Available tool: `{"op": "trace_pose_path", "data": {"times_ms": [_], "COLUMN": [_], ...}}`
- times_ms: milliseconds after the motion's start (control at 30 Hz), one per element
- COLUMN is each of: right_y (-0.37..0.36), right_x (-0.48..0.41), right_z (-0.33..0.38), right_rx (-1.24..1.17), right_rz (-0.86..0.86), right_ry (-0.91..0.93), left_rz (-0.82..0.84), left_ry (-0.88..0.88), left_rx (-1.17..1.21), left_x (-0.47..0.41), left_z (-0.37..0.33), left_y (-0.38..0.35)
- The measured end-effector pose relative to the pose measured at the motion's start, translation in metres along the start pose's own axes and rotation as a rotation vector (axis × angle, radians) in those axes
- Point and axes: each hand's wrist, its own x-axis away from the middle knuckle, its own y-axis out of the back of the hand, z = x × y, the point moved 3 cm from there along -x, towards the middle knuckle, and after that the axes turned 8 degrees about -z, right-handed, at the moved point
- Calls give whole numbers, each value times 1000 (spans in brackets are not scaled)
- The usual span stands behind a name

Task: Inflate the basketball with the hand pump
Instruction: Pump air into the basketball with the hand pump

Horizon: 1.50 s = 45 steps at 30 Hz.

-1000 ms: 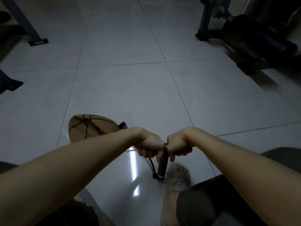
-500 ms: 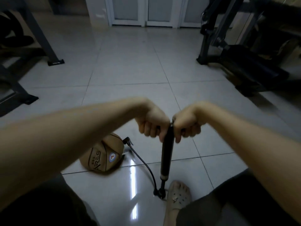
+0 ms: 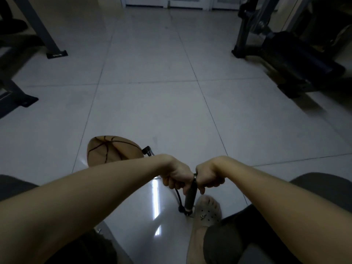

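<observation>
A black hand pump (image 3: 189, 197) stands upright on the tiled floor, its foot beside my right shoe (image 3: 206, 211). My left hand (image 3: 178, 176) and my right hand (image 3: 208, 175) each grip one side of the pump's T-handle, fingers curled round it, with the handle pushed low. A thin black hose (image 3: 178, 196) runs from the pump's base toward a flattened tan basketball (image 3: 112, 150) lying on the floor to the left; my left forearm hides the ball's near edge. The hose's connector (image 3: 147, 150) sits at the ball's right side.
Dark exercise-machine frames stand at the far left (image 3: 51, 44) and far right (image 3: 285, 54). White doors (image 3: 171, 1) close the far end. Pale glossy tiles (image 3: 152, 92) lie between them. My knees fill the bottom corners.
Half a second ago the handle was raised high with the pump shaft extended; both hands have pushed it down again, as it was one second ago.
</observation>
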Motion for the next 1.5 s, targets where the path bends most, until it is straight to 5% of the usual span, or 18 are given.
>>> {"op": "trace_pose_path", "data": {"times_ms": [300,700,933,1233,1500], "right_y": [132,12,-19,114,42], "right_x": [135,17,13,148,43], "right_z": [15,3,0,14,7], "right_rx": [-149,-66,13,-135,-34], "right_rz": [-146,83,-47,-197,-107], "right_ry": [57,4,-1,86,43], "left_rz": [-65,207,92,-118,-64], "left_ry": [-77,62,48,-82,18], "left_rx": [87,187,35,65,85], "left_x": [145,17,11,149,47], "left_z": [-44,2,-6,-46,-10], "left_y": [111,3,-24,94,28]}}
